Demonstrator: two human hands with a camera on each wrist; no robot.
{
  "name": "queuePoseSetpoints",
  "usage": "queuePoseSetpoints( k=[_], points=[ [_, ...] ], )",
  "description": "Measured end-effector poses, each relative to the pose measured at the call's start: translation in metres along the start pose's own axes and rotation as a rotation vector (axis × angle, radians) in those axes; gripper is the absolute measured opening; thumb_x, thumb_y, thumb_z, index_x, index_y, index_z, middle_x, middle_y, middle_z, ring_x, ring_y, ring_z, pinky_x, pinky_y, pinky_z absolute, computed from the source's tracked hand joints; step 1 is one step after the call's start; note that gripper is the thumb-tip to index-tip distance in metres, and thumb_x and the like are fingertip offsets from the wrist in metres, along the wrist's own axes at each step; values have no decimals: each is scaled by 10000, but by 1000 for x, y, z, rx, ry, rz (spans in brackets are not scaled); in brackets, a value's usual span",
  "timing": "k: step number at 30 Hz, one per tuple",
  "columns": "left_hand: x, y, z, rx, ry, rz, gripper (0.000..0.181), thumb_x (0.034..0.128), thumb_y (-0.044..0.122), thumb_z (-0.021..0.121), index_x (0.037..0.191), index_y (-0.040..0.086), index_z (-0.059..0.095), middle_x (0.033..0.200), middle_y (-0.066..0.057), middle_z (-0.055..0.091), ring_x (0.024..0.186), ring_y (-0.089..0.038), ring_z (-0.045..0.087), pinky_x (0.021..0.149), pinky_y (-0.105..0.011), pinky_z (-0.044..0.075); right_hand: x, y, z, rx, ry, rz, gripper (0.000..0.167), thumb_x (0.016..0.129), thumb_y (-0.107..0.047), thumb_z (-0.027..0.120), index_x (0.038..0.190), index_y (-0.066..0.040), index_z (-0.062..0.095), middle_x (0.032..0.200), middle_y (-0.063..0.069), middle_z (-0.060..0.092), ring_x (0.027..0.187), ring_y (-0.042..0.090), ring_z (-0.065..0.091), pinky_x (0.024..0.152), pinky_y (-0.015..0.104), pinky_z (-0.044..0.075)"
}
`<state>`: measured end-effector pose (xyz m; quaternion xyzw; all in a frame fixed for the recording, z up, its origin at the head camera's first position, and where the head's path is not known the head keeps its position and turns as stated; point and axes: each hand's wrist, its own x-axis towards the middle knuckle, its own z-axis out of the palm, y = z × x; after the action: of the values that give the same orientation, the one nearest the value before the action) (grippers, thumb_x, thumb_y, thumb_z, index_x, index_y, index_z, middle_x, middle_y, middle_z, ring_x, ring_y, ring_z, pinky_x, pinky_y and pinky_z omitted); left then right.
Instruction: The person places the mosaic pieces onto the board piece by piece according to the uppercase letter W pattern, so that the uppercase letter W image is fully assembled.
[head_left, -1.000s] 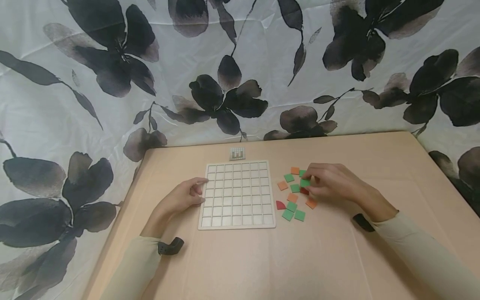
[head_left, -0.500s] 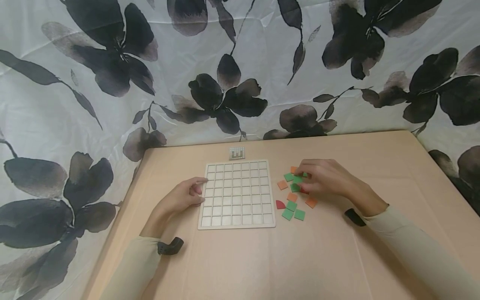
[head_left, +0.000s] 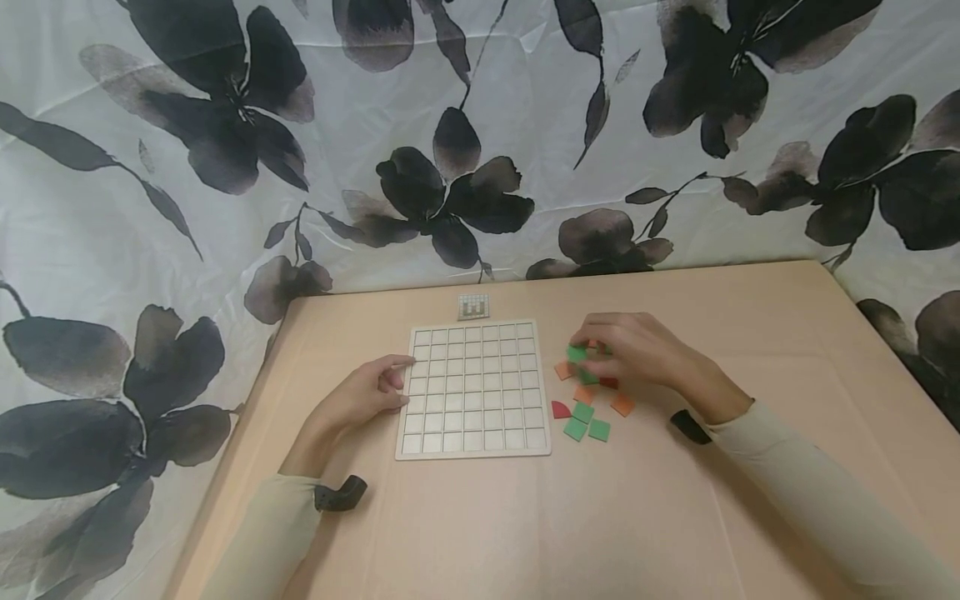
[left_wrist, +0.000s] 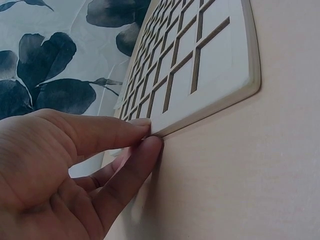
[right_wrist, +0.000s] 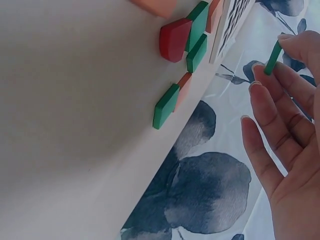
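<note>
In the head view a white square board [head_left: 472, 400] with a grid of cells lies on the table. My left hand [head_left: 360, 396] is at its left edge; in the left wrist view, thumb and finger pinch the board's rim [left_wrist: 210, 107]. Right of the board, my right hand [head_left: 645, 354] is over the scattered tiles. Its thumb and fingertips pinch a thin green square tile [right_wrist: 272, 57], raised above the table in the right wrist view. Around it lie green tiles [head_left: 599, 430], orange tiles [head_left: 622, 405] and red pieces [head_left: 561, 410]; the hand hides some of them.
A small card [head_left: 473, 307] with a printed grid pattern lies behind the board. The wooden table [head_left: 480, 533] ends at a floral cloth [head_left: 585, 167] at the back and left. Dark wrist cameras [head_left: 341, 493] sit on both wrists.
My right hand has moved left over the tiles, towards the board, holding a green tile. My left hand has stayed at the board's edge.
</note>
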<state>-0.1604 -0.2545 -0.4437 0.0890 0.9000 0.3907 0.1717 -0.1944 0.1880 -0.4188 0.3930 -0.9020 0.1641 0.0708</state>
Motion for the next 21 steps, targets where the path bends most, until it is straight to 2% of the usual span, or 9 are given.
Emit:
queuePoseSetpoints(
  k=[8,13,16,21],
  points=[
    [1,-1,0,6,0,-1,635,861,-23,722,1455,47,510,997,-125,565,813,-216,533,662,-262,463,9,0,4,14,26,-35,126,860,-271,780,982,-241,768,859,-79,642,717,114,593,626,243,459],
    [2,-2,1,1,-4,-3,638,862,-27,726,1456,45,507,994,-124,566,806,-210,541,656,-257,472,17,-4,5,29,57,-54,180,827,-343,824,965,-239,774,865,-110,646,701,79,594,621,241,466],
    [3,-2,1,4,-2,-13,639,865,-21,728,1460,51,506,999,-119,563,816,-208,543,659,-256,476,22,-6,6,27,41,-49,213,831,-373,815,984,-231,774,877,-93,655,701,65,584,617,244,458],
    [3,-1,1,1,2,-18,639,865,-25,724,1461,52,505,1001,-118,559,823,-217,539,664,-258,473,29,-9,7,31,-14,-8,185,848,-337,774,1007,-244,766,904,-90,654,723,60,558,643,256,453]
  ],
)
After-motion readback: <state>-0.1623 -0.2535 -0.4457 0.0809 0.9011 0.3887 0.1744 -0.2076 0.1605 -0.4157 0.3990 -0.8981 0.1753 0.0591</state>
